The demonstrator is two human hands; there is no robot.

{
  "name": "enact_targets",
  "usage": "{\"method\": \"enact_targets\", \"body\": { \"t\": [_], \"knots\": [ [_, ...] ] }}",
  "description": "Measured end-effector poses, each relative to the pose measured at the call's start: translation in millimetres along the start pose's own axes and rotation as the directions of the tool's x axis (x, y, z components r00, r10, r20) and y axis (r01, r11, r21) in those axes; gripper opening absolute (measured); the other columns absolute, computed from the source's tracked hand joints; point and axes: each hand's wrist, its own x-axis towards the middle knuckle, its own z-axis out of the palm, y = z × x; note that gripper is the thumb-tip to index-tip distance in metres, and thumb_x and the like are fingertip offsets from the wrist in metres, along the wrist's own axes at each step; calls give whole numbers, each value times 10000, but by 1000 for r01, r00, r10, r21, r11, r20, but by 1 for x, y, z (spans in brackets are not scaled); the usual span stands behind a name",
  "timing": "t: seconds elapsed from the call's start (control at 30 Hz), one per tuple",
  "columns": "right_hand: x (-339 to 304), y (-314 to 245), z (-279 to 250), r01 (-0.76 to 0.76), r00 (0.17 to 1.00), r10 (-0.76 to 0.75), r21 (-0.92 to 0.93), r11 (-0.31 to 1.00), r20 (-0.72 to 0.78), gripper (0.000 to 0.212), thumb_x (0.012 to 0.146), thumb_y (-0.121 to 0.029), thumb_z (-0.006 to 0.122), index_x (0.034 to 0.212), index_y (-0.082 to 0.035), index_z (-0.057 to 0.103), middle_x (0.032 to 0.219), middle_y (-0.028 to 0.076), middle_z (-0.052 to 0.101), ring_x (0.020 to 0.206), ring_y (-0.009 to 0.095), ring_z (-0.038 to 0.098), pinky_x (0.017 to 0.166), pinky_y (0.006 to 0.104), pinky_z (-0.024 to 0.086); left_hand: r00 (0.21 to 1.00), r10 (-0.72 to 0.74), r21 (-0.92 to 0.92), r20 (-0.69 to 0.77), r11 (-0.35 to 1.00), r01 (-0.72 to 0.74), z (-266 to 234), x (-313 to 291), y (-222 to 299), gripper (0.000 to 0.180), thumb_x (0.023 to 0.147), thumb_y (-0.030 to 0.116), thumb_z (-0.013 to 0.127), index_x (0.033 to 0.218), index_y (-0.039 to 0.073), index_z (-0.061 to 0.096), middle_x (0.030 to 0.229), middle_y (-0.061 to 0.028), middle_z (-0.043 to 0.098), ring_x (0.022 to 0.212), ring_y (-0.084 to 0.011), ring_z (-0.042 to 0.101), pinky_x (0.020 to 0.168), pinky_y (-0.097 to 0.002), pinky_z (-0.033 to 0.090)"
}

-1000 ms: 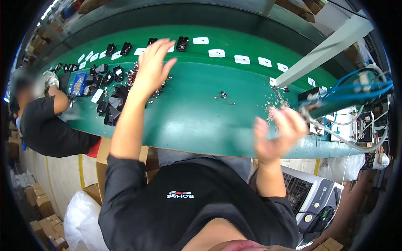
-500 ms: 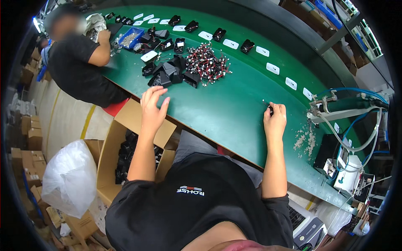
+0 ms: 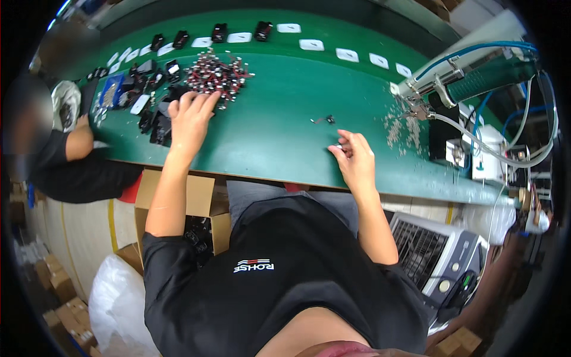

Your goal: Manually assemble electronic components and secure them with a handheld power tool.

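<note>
My left hand reaches over black plastic housings at the near edge of a heap of small red-and-black wired parts. Its fingers are stretched out and slightly apart, and I see nothing held in them. My right hand is above the green table, thumb and fingers drawn together around something small and pale, too small to name. Just beyond its fingertips, a small black part with a short wire lies alone on the table.
White oval plates and black housings line the green belt at the back. On the right stands a pneumatic tool with hoses, small grey bits scattered beside it. A blue bin and a co-worker are at left.
The view has swung right. The small black part that my right hand held now lies on the table, and that hand has drawn back toward me. My left hand has reached forward to the heap.
</note>
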Motion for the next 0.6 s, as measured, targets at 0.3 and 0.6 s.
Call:
{"method": "enact_targets", "body": {
  "t": [0.3,0.6],
  "knots": [
    [-26,15,-11,120,989,-122,-31,992,-84,503,769,-133,872,1220,-32,672,1163,140,674,1017,326,662,839,414,567,998,-61,-175,21,983,64,11,-10,8,458,839,163,784,1284,176,677,1213,20,631,1098,-205,608,938,-434,381],
    [-20,29,-13,270,961,-277,-213,939,-2,200,820,26,755,1007,-35,719,1013,99,704,940,319,661,790,402,553,942,-276,-843,190,447,301,-23,-42,78,207,948,68,700,1110,34,576,1224,-161,627,1061,-266,617,959,-400,487]
  ]
}}
